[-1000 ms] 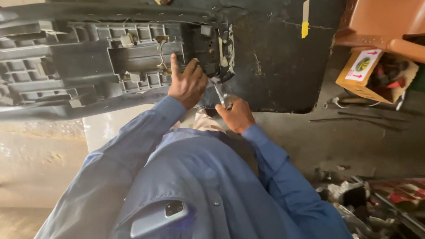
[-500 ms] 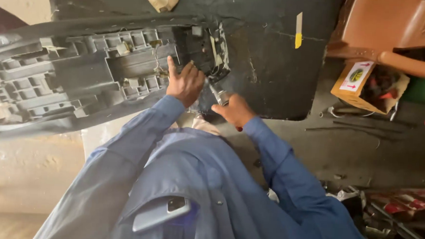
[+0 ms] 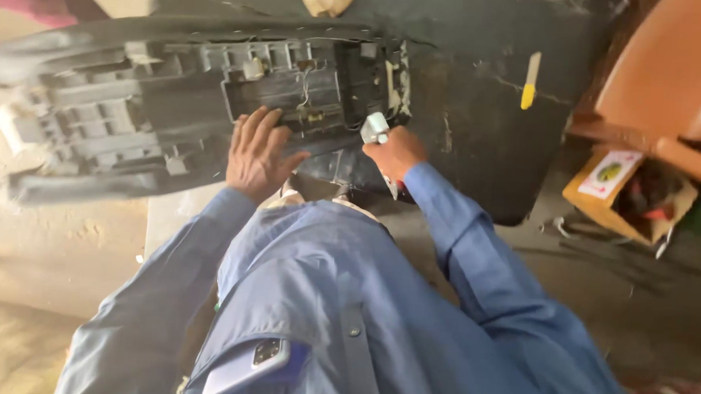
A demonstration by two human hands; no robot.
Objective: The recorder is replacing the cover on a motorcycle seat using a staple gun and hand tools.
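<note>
A grey plastic seat base (image 3: 155, 107), ribbed and turned underside up, lies across a dark mat (image 3: 483, 108). My left hand (image 3: 258, 154) rests flat on its near edge, fingers spread, holding nothing. My right hand (image 3: 397, 154) grips a metal hand tool (image 3: 375, 129) whose pale head points at the right end of the seat base, near some wires and brackets. Both arms wear blue sleeves.
A yellow-handled tool (image 3: 529, 80) lies on the mat to the right. An orange plastic chair (image 3: 676, 86) and an open cardboard box (image 3: 626, 191) of parts stand at the far right. A phone (image 3: 247, 367) sits in my chest pocket. Sandy floor lies at left.
My left hand has slid left and down along the seat base. My right hand has lifted the tool up towards the base's right end. The view has shifted.
</note>
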